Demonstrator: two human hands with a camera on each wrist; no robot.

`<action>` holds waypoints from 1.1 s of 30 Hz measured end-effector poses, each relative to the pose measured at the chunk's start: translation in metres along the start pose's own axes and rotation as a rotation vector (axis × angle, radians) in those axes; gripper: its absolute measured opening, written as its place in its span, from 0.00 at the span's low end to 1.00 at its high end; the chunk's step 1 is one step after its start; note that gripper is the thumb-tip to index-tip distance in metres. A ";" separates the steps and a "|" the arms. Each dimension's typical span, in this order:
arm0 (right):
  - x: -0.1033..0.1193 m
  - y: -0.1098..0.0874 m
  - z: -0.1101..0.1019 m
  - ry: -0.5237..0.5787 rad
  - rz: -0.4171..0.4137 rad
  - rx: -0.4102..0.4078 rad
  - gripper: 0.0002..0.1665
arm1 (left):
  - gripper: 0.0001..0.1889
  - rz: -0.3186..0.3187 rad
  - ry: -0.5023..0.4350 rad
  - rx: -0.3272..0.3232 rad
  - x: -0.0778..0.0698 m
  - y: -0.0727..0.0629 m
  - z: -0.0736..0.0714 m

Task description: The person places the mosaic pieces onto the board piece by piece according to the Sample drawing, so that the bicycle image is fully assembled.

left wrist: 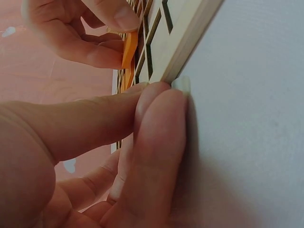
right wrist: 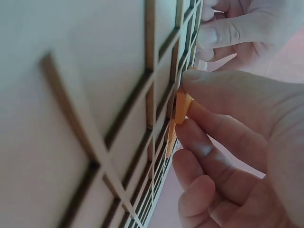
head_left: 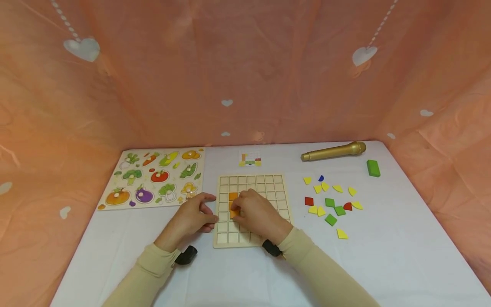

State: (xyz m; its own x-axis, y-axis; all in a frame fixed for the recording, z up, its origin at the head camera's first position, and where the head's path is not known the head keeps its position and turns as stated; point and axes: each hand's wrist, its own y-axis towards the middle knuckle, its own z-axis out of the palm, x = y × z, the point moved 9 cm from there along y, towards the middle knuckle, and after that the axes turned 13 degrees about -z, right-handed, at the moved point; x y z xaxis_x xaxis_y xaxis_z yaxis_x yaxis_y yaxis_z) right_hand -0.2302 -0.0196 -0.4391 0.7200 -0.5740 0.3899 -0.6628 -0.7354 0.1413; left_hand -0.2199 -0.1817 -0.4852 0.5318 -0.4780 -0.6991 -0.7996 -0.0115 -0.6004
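My right hand is over the left part of a pale wooden grid board. Between thumb and fingertips it pinches an orange tile, which stands tilted against the grid in the right wrist view. Another orange tile lies in a cell farther up the same column; the fingers partly cover the orange below it. At the board's left edge rests my left hand, its thumb and fingertips touching the rim and its fingers relaxed.
Right of the board lie scattered yellow, red, blue and green tiles. A gold microphone and a green block are behind them. A vegetable puzzle board is at the back left. A small pattern card lies beyond the grid.
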 end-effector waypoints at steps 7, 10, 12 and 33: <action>0.003 0.001 0.000 -0.003 -0.007 0.001 0.07 | 0.33 -0.016 0.000 -0.002 0.000 0.000 -0.001; 0.004 0.002 0.000 -0.007 -0.010 0.002 0.07 | 0.33 -0.013 0.002 -0.005 -0.001 -0.001 -0.001; 0.004 0.002 0.000 -0.011 -0.006 0.003 0.07 | 0.33 -0.009 0.002 -0.006 -0.002 -0.002 -0.002; 0.006 0.000 0.003 -0.010 -0.003 0.019 0.05 | 0.33 -0.012 0.013 0.001 -0.001 -0.001 0.000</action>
State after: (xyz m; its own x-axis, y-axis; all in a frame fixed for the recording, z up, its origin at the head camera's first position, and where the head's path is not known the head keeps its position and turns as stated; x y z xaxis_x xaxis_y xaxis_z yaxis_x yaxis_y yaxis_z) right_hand -0.2256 -0.0239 -0.4392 0.7241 -0.5751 0.3806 -0.6565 -0.7439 0.1250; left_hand -0.2201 -0.1813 -0.4836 0.5379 -0.4888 -0.6869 -0.7928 -0.0163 -0.6092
